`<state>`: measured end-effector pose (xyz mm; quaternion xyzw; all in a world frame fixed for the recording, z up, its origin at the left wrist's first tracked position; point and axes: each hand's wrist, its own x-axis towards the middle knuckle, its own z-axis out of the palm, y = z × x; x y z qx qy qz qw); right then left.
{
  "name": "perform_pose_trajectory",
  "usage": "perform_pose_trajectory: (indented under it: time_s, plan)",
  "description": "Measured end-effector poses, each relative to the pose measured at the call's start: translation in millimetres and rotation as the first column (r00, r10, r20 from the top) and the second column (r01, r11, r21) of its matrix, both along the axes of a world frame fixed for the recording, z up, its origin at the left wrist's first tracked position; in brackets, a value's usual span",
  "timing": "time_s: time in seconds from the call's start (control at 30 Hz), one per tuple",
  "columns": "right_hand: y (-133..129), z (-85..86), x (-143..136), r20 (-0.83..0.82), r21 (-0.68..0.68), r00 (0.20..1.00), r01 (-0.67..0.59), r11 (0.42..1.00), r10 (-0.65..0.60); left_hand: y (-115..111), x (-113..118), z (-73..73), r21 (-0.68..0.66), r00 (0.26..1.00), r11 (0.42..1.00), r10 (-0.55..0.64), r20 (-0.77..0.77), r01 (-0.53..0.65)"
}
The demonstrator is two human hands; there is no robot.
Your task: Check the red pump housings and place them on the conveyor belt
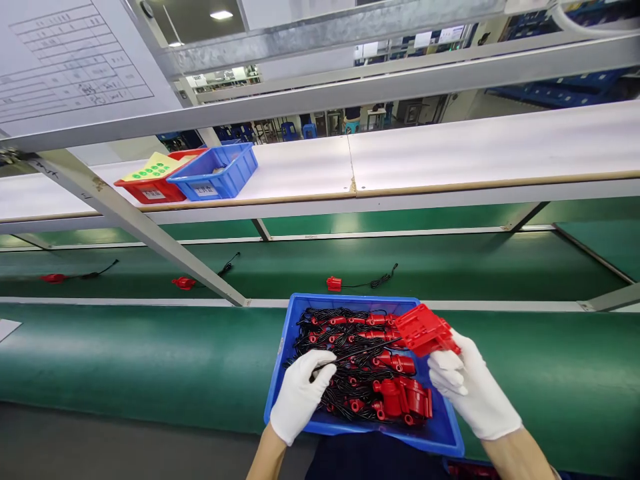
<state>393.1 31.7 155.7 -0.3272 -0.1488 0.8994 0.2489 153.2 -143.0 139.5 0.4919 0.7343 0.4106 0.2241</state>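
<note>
My right hand (467,383), in a white glove, grips a red plastic part (425,330) above the right side of a blue bin (280,373). My left hand (303,393), also gloved in white, pinches a black cable (363,352) over the bin's left side; the cable stretches towards the red part. Inside the bin lie rows of red parts (395,362) with bundled black cables (340,400). A larger cluster of red pieces (405,399) sits at the bin's near right.
Behind the bin, a green belt (290,267) carries red parts with cables, one of them (334,284) straight ahead. A white shelf (300,167) above holds a red bin (155,193) and a small blue bin (215,183). A slanted metal post (145,230) stands left.
</note>
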Motion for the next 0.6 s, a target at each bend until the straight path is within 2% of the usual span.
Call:
perform_pose_trajectory:
  time_s: [0.1, 0.2, 0.3, 0.4, 0.43, 0.5, 0.53, 0.57, 0.6]
  plan:
    - [7.3, 3.5, 18.7, 0.054, 0.119, 0.998, 0.033, 0.992, -0.039, -2.1, -2.1, -12.0, 0.014, 0.989, 0.995, -0.094, -0.114, 0.096]
    - [7.5, 10.3, 30.6, 0.077, 0.201, 0.992, 0.081, 0.976, -0.099, 6.4, 5.7, -18.5, 0.067, 0.964, 0.981, -0.163, -0.21, 0.181]
    - [6.4, 19.0, 37.9, 0.105, 0.219, 0.976, 0.166, 0.961, -0.193, 17.3, 10.2, -25.2, 0.11, 0.928, 0.969, -0.173, -0.331, 0.22]
    - [9.4, 29.4, 49.5, 0.072, 0.252, 0.937, 0.315, 0.915, -0.342, 21.6, -1.0, -42.2, 0.072, 0.914, 0.978, -0.158, -0.373, 0.198]
    - [12.2, 33.3, 56.0, 0.034, 0.274, 0.916, 0.375, 0.885, -0.399, 21.1, -9.3, -51.3, 0.039, 0.921, 0.986, -0.136, -0.365, 0.16]
    - [21.6, 41.1, 73.8, -0.052, 0.327, 0.868, 0.483, 0.812, -0.494, 18.3, -32.1, -73.8, -0.081, 0.929, 0.997, -0.036, -0.367, 0.006]
    - [28.6, 44.6, 85.1, -0.082, 0.358, 0.843, 0.522, 0.774, -0.531, 16.4, -45.4, -86.2, -0.158, 0.916, 0.981, 0.041, -0.4, -0.113]
    - [37.3, 47.5, 97.7, -0.092, 0.393, 0.825, 0.545, 0.741, -0.558, 14.5, -58.9, -98.7, -0.248, 0.885, 0.934, 0.126, -0.449, -0.259]
    - [47.9, 49.7, 111.1, -0.084, 0.433, 0.807, 0.558, 0.708, -0.585, 12.7, -71.7, -110.6, -0.285, 0.861, 0.891, 0.192, -0.472, -0.355]
